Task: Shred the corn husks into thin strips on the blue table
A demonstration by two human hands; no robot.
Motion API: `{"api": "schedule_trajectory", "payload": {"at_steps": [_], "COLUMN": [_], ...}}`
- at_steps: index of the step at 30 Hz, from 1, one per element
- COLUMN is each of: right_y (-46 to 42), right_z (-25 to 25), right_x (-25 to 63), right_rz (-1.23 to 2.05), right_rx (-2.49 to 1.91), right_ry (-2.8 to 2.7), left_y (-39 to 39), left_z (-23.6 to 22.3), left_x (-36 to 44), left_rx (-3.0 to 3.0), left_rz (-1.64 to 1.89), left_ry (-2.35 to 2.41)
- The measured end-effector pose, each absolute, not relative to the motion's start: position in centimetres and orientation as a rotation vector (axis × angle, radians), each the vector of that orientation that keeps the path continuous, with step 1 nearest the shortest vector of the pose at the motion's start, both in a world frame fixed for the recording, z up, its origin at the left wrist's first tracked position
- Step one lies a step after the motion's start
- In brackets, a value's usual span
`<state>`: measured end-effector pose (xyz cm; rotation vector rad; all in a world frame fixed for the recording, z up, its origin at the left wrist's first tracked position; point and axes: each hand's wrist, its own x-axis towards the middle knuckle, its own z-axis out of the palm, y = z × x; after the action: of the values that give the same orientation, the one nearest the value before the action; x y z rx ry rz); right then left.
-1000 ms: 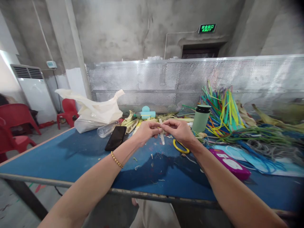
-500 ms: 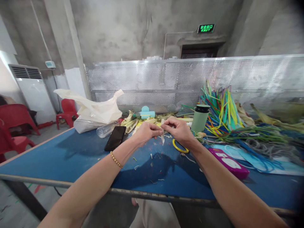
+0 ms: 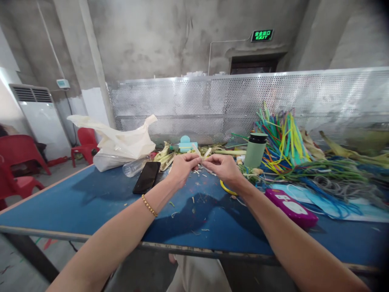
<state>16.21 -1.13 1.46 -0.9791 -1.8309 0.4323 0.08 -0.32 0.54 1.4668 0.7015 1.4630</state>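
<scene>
Above the blue table (image 3: 103, 211), my left hand (image 3: 182, 166) pinches a pale strip of corn husk (image 3: 196, 150) between thumb and fingers. My right hand (image 3: 223, 167) is close beside it, its fingertips closed on a pale husk piece (image 3: 208, 152). Both pale ends stick up above the fingertips; whether they are one strip or two I cannot tell. Partly behind my right wrist lies a yellow ring-shaped handle (image 3: 226, 188). Small pale scraps (image 3: 193, 199) are scattered below my hands.
To the left are a black phone (image 3: 146, 177), a clear bottle (image 3: 133, 167) and a white plastic bag (image 3: 121, 144). On the right stand a green cup (image 3: 256, 152) and colourful strips (image 3: 284, 136), near a magenta box (image 3: 291, 207). Husks (image 3: 165, 158) lie behind my hands.
The pale strip that hung below my fingertips no longer shows there; pale ends now point upward. My hands have shifted slightly left, and my right hand covers more of the yellow handle.
</scene>
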Motion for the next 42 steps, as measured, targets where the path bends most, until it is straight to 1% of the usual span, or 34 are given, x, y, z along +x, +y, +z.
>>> {"api": "schedule_trajectory", "payload": {"at_steps": [6,9,15,26,32,37,42], "right_y": [-0.95,-0.94,-0.95,-0.90,-1.39,-1.33,-1.18], "right_z": [1.30,1.38,1.42,1.60,1.96,2.09,2.09], "right_x": [16.24,16.34,16.34,16.33,16.28,16.38,16.35], "right_rz": [0.424,0.397,0.387,0.440,0.459,0.586,0.524], "right_rx": [-1.008,-1.034,-1.022,-0.998,-1.002,-0.977,-1.003], "right_ry": [-1.814,-1.807,-1.849,-1.848,-1.814,-1.695,-1.704], "left_y": [-0.50,-0.24,0.18,-0.44,-0.31,-0.17,-0.30], "left_z": [0.69,0.58,0.39,1.16,1.06,0.51,0.38], "left_x": [-0.16,-0.34,-0.48,-0.19,-0.19,-0.03,0.04], "left_rx": [1.496,1.512,1.402,1.148,1.156,1.307,1.354], "left_rz": [1.337,1.283,1.220,1.221,1.251,1.231,1.147], "left_ry": [0.720,0.654,0.663,0.661,0.643,0.602,0.566]}}
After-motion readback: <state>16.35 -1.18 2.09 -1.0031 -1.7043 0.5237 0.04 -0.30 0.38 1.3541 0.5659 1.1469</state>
